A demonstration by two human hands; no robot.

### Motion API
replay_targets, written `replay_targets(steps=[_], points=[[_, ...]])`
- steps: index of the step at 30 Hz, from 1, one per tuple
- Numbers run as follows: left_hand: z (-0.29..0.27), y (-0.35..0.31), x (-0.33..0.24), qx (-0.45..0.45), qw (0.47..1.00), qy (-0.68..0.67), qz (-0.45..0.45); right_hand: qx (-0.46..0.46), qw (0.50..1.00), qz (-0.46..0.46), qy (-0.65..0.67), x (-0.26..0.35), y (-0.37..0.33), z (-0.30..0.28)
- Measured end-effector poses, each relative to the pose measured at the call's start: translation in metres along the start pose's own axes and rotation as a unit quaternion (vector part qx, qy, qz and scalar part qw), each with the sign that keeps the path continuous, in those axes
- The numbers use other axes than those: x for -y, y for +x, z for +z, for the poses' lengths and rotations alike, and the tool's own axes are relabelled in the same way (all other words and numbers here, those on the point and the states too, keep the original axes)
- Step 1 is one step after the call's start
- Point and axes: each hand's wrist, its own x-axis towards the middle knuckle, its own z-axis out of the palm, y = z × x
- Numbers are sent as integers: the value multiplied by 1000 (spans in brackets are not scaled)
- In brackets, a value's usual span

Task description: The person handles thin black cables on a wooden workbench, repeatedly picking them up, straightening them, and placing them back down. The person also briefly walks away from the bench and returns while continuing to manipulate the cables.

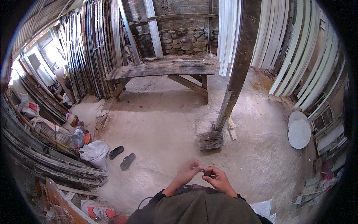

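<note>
Both hands meet in front of my body, low in the middle of the head view. My right hand (218,179) is closed around a small dark brown piece (204,172), too small to name. At the piece's left side, the thumb and fingertips of my left hand (189,172) come together in a pinch. Whether anything is between those left fingertips cannot be made out. A dark apron or garment (201,207) covers my front below the hands.
Ahead stands a long wooden bench (160,70). A wooden post (238,67) rises from a wood block (211,140) on the right. Two dark slippers (128,161) and a white sack (95,154) lie to the left. White boards (294,52) lean at the right, near a pale round disc (299,133).
</note>
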Motion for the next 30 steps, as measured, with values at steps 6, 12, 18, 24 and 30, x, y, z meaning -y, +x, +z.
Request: replay_targets(steps=[6,12,18,24,30], points=[[31,3,-18,105,989,84,59,-82,989,14,118,2,3,-9],[22,9,16,110,991,72,-9,-166,977,-8,135,12,2,-24],[23,15,26,-49,972,-177,-148,-83,972,-44,215,15,-4,-30],[20,16,32,-95,957,-210,-176,28,980,13,194,22,-11,-32],[28,12,19,-46,990,-104,-83,-43,999,0,-33,8,-4,-44]])
